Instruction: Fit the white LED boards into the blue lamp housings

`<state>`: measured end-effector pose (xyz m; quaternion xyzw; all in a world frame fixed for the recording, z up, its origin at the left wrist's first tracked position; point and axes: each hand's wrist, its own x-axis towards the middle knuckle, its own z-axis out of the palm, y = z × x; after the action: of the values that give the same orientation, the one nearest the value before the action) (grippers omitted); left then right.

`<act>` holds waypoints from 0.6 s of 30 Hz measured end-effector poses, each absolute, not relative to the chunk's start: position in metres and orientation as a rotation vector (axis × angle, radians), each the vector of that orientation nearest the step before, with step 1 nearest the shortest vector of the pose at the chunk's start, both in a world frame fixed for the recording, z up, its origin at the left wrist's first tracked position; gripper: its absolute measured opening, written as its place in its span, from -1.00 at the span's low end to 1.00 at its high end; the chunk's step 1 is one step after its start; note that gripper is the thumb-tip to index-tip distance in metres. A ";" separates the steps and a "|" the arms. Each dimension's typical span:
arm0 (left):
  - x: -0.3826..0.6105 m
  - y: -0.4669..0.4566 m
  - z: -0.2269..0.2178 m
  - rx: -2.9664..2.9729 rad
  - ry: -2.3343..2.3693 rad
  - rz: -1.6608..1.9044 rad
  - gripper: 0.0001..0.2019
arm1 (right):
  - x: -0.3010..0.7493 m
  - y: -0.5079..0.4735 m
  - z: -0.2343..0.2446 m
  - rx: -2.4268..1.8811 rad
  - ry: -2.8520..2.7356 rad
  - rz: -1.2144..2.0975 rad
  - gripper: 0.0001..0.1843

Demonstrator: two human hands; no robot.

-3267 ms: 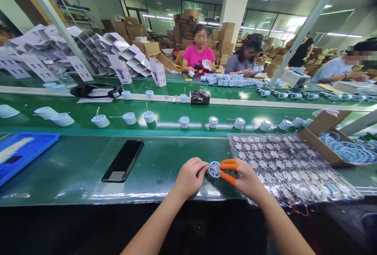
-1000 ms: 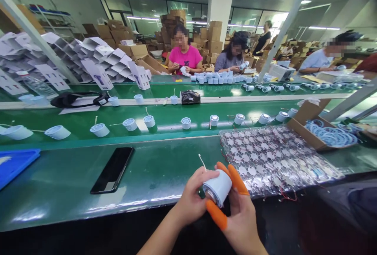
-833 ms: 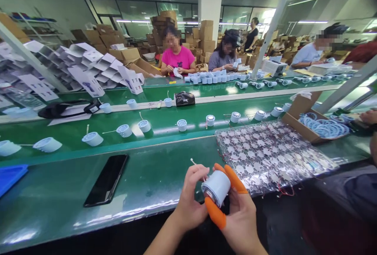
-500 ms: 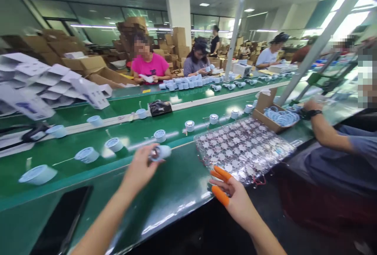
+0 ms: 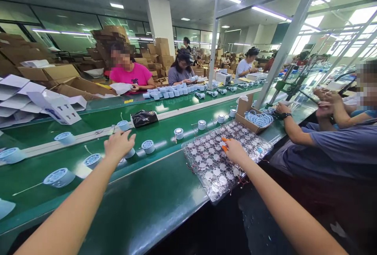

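Observation:
My left hand (image 5: 119,145) hangs over the green conveyor belt (image 5: 160,139) with its fingers spread and nothing visible in them. Just below its fingertips, a pale-blue cylindrical housing (image 5: 129,153) stands on the belt, partly hidden. My right hand (image 5: 235,151), with orange finger cots, rests on a clear plastic bag of round metal LED boards (image 5: 226,161). Its fingertips touch the bag, and no board is visibly held. Further pale-blue housings, such as one (image 5: 148,146) near my left hand, sit along the belt.
A cardboard box of pale-blue rings (image 5: 250,118) stands beyond the bag. A co-worker's arm with a wristwatch (image 5: 291,123) reaches in at right. A black pouch (image 5: 143,118) lies on the far belt edge. Other workers sit across the line.
The housing held in both hands has gone to the belt, and my left hand has let go of it. My right hand has moved onto the bag. The view has swung sideways.

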<state>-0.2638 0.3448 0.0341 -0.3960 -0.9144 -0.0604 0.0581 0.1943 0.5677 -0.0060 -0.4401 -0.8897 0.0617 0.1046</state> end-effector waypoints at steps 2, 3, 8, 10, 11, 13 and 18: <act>-0.245 0.363 0.029 -1.406 -2.690 -0.212 -0.39 | 0.184 0.577 -0.007 -1.347 -2.692 0.147 -0.63; -0.236 0.371 0.024 -1.500 -2.686 -0.193 -0.40 | 0.180 0.580 -0.008 -1.365 -2.728 0.134 -0.61; -0.205 0.385 0.003 -1.626 -2.671 -0.122 -0.59 | 0.165 0.585 -0.006 -1.399 -2.870 0.078 -0.51; -0.196 0.371 0.004 -1.651 -2.614 -0.148 -0.60 | 0.163 0.584 -0.004 -1.412 -2.893 0.065 -0.50; -0.191 0.361 0.005 -1.677 -2.581 -0.163 -0.60 | 0.163 0.583 -0.003 -1.422 -2.897 0.064 -0.50; -0.177 0.335 0.006 -1.746 -2.524 -0.183 -0.62 | 0.164 0.584 -0.002 -1.455 -2.885 0.072 -0.55; -0.137 0.267 -0.004 -1.788 -2.502 -0.329 -0.62 | 0.177 0.592 0.008 -1.579 -2.754 0.111 -0.60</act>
<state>-0.1373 0.2671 -0.0037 -0.5781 -0.8087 -0.1063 0.0245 0.1772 0.5918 0.0083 -0.4971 -0.8668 0.0348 -0.0173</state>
